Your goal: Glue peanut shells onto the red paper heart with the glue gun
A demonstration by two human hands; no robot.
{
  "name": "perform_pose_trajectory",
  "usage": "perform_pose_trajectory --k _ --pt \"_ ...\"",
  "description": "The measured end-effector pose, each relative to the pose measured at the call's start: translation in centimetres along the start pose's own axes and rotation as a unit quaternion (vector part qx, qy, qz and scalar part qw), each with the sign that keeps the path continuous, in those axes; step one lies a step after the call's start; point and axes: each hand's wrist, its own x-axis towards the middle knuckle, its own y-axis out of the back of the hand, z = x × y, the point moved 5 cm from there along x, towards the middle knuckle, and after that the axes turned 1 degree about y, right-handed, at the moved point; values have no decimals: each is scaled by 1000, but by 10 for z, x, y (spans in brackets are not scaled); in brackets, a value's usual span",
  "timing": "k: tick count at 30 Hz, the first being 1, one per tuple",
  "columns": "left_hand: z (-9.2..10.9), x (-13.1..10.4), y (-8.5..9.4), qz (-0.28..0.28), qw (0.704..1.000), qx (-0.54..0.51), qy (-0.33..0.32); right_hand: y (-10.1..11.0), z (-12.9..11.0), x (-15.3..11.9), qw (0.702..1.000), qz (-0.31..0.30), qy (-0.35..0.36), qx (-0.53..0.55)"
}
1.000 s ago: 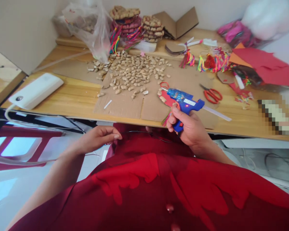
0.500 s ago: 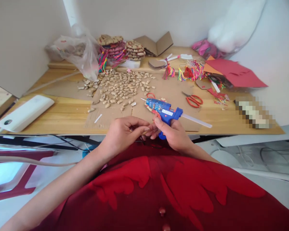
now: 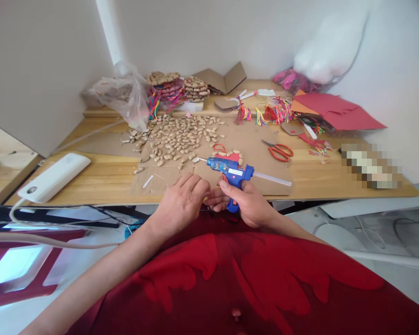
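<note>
Near the table's front edge, a blue glue gun (image 3: 235, 171) rests in the grip of my right hand (image 3: 249, 200), its nozzle pointing left and a clear glue stick out of its back. My left hand (image 3: 183, 197) is closed, knuckles up, against the fingertips of my right hand; whatever it may hold is hidden. Behind the glue gun lies a red piece (image 3: 233, 156) edged with peanuts, with a red cord loop (image 3: 219, 148). Many loose peanuts (image 3: 181, 135) cover the cardboard (image 3: 251, 139) beyond my left hand.
Orange-handled scissors (image 3: 281, 152) lie right of the glue gun. A white power bank (image 3: 54, 177) with a cable is at the left. Stacked peanut crafts (image 3: 195, 89), a plastic bag (image 3: 131, 100), colourful tassels (image 3: 281, 109) and red sheets (image 3: 342, 111) stand or lie along the back.
My left hand has turned knuckles up, its fingers now curled down. The glue gun sits a little farther left in the view, uncovering more of the red piece. The whole view has shifted slightly.
</note>
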Motion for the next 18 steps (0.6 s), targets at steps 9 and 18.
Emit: perform_pose_trajectory --k 9,18 --pt "-12 -7 11 16 930 -334 153 1 -4 6 1000 17 -11 18" --pt "-30 -16 11 79 753 -564 329 -2 -17 -3 997 -28 62 -25"
